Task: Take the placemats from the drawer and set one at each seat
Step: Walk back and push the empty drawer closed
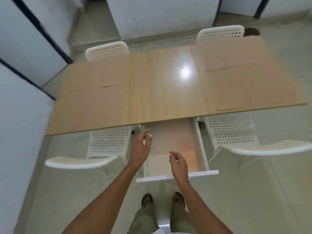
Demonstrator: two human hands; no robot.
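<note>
Sandalled feet [162, 200] stand before the pulled-out white drawer [177, 176] under the near edge of the tabletop [162, 92]. Left hand [141, 147] and right hand [179, 164] hover over it, fingers loosely apart, holding nothing. Four thin tan placemats [91, 108], nearly the wood's colour, lie flat, one at each tabletop corner
</note>
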